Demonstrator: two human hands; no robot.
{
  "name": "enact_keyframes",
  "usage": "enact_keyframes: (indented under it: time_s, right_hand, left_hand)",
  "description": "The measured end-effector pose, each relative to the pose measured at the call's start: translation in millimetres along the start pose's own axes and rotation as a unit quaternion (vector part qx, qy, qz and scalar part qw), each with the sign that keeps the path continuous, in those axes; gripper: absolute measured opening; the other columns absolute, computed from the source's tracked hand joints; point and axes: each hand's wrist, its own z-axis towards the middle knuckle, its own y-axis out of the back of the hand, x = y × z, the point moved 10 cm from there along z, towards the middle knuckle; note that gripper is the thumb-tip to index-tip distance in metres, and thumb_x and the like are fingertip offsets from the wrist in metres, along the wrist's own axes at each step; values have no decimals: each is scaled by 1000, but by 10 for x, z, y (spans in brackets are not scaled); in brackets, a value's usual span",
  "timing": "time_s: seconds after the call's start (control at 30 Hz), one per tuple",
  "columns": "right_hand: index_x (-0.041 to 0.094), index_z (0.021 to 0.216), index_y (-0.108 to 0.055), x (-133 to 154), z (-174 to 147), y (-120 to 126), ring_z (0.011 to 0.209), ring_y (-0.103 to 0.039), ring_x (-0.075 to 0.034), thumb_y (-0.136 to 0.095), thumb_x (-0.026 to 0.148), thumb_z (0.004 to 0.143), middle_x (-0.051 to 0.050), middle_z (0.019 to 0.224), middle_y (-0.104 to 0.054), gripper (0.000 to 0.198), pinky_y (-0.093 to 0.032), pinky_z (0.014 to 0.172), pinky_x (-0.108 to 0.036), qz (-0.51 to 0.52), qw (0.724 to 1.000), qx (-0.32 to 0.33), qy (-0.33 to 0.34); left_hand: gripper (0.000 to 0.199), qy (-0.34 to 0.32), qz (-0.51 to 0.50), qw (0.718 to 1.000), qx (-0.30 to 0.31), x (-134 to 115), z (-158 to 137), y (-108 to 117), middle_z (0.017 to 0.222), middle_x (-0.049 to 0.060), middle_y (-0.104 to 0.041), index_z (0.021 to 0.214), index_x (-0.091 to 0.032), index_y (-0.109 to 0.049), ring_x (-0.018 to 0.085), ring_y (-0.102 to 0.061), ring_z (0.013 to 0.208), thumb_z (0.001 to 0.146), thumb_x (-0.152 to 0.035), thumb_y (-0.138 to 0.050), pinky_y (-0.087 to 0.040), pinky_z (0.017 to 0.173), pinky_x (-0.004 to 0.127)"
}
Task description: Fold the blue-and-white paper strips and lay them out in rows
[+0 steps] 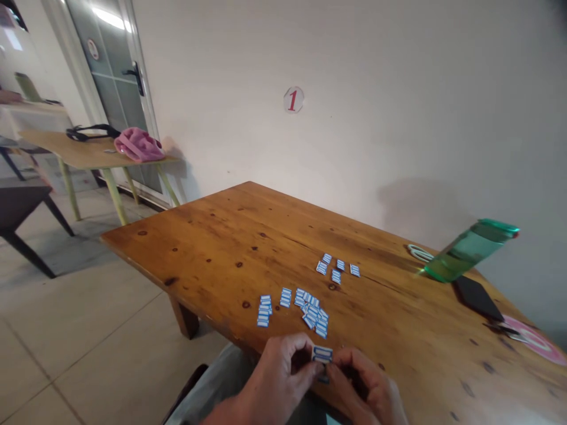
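Note:
Between my two hands, over the near edge of the wooden table, is a small white-and-blue label sticker. My left hand pinches its left side between thumb and forefinger. At its lower right corner, my right hand closes thumb and forefinger on it. Just beyond my hands lies a loose pile of similar labels. Left of the pile are a short row of labels and an overlapping column. Several more labels are scattered farther back.
A green translucent bottle stands on the right, beside a black flat object and a white coil. Scissors rest by a pink round disc. A second table with a pink cloth stands far left.

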Motion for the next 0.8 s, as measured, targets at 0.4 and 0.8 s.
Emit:
enact_keyframes:
  time_s: [0.4, 0.8]
  right_hand:
    - [20, 43, -42, -294, 1274, 1147, 34, -17, -2, -69, 41, 45, 11, 36, -27, 34, -9, 36, -21, 115, 986, -72, -93]
    - [20, 43, -46, -535, 1638, 1020, 32, -21, -5, -55, 32, 52, 9, 33, -29, 18, -13, 35, -22, 31, 986, -138, -91]
  left_hand:
    - [20, -102, 115, 988, -27, 3, 231, 9, 59, -2, -47, 64, -16, -51, 10, -42, 56, 81, -22, -44, -32, 54, 19]
    - [24, -122, 123, 985, -25, 161, 222, 34, 52, -3, -47, 63, -18, -50, 9, -42, 49, 83, -29, -43, -31, 49, 18]
